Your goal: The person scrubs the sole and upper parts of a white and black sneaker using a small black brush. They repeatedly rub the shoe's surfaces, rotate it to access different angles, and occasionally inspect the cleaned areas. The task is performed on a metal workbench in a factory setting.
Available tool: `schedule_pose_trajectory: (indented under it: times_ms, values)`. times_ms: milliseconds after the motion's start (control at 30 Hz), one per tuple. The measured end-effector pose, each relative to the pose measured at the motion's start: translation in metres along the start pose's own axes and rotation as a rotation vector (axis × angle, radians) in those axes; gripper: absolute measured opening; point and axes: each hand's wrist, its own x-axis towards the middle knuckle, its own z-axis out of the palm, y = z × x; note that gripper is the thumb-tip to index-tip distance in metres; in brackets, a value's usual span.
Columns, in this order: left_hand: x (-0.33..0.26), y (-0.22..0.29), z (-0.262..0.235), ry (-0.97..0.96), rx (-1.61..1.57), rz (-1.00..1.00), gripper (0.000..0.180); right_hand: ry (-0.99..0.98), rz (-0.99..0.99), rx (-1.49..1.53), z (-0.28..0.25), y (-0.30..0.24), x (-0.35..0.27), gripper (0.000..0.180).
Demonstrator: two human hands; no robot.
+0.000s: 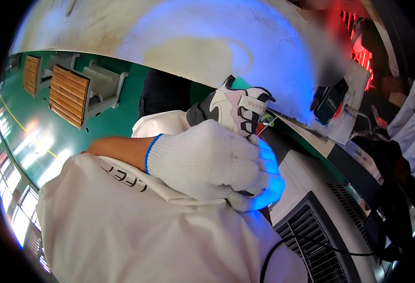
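My left hand (212, 158), in a white knitted glove with a blue cuff, reaches in from the left. Its fingers are curled over the lower end of a sneaker (226, 108) in white, black and pale pink. The sneaker is held close in front of my body, with its opening turned up and a green piece (239, 84) showing in it. Blue light falls on the fingertips. A sliver of bare skin, perhaps my right forearm (267, 215), shows below them. My right hand lies mostly hidden behind the left, so its fingers cannot be made out.
A pale worktop (188, 52) lit blue runs across the far side. On its right is a black box-shaped item (330, 101). A grey vented machine (306, 226) with a black cable stands at right, red lights behind. Wooden-slatted benches (69, 96) stand on the green floor.
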Motion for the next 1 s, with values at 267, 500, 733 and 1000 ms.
schedule_pose_trajectory:
  times_ms: [267,500,733,1000]
  values:
    - [-0.008,-0.004,0.028,0.037,-0.141,-0.242,0.045,0.025,0.099,0.276,-0.010,0.004,-0.020,0.043]
    - [0.005,-0.011,0.037,0.021,-0.065,-0.099,0.044,0.185,0.378,-0.012,-0.017,-0.036,-0.047,0.072]
    - [0.001,-0.014,0.049,0.104,-0.091,-0.100,0.042,0.288,0.507,0.112,-0.011,-0.049,-0.032,0.055]
    - [-0.001,-0.019,0.044,0.158,-0.086,-0.061,0.043,0.225,0.349,0.177,-0.025,-0.035,-0.022,0.059]
